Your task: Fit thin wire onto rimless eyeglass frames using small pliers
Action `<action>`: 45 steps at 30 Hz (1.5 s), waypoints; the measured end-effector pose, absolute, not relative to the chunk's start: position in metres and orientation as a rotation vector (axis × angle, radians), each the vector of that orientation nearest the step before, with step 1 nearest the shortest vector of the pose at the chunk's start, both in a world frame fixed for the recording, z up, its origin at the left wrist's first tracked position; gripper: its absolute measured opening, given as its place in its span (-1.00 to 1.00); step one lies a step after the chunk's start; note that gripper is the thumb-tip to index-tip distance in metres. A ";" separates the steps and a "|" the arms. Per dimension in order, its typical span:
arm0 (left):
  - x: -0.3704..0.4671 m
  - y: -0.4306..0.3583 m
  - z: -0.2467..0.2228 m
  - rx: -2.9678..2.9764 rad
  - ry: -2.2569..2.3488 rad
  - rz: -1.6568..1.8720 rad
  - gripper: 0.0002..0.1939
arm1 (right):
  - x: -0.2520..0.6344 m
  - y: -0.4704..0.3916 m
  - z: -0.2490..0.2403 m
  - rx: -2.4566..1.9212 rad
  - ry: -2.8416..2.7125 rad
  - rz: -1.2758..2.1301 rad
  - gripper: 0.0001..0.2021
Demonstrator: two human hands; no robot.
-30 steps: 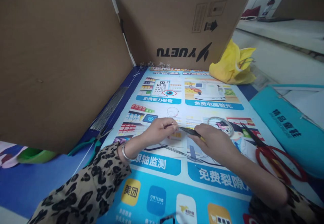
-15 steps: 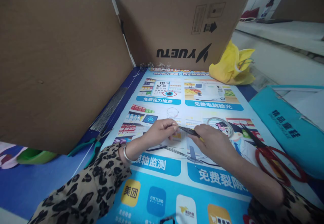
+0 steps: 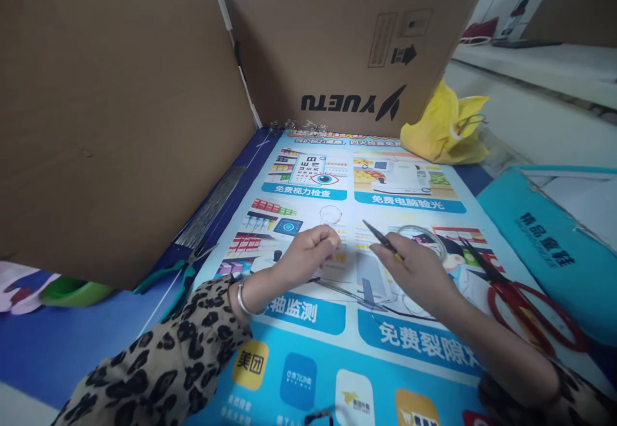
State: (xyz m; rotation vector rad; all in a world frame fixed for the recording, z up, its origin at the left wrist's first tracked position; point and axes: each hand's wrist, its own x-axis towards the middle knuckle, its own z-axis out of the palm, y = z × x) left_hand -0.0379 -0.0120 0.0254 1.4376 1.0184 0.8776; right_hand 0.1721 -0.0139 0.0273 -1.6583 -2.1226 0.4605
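Over the printed poster (image 3: pixel 308 323), my left hand (image 3: pixel 308 256) is closed, its thumb and fingertips pressed together. Whatever it pinches is too small to make out. My right hand (image 3: pixel 417 272) is wrapped around dark needle-nose pliers (image 3: pixel 380 236), whose tips point up and to the left, apart from my left hand. Beneath and between the hands lie long thin wires (image 3: pixel 342 292). A coil of silvery wire (image 3: pixel 438 241) rests just beyond my right hand. Past my left hand is a small thin wire ring (image 3: pixel 330 214).
Red-handled scissors (image 3: pixel 535 313) lie at right, below a teal shoe box (image 3: pixel 544 239). Teal-handled pliers (image 3: pixel 182 272) and a bundle of straight wires (image 3: pixel 212 207) lie at left. Cardboard panels (image 3: pixel 125 92) stand left and behind. A yellow bag (image 3: pixel 443 130) sits at the back right.
The pliers have come away from my left hand's fingertips, moving right with their tips turned upward. My left hand stays pinched in nearly the same place.
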 end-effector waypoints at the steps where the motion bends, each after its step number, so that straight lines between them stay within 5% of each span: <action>1: -0.039 -0.009 0.023 1.370 1.002 0.908 -0.79 | 0.171 -0.015 0.027 -1.608 -2.164 0.484 -0.67; 13: -0.049 0.002 0.009 0.913 0.538 0.620 -0.85 | 0.174 -0.014 0.022 -1.231 -2.419 0.851 -0.70; 28: -0.052 0.003 0.011 0.904 0.554 0.497 -0.86 | 0.174 -0.016 0.012 -1.080 -2.516 0.541 -0.71; 45: -0.051 0.001 0.018 0.969 0.545 0.378 -0.86 | 0.170 -0.021 0.011 -0.988 -2.523 0.637 -0.75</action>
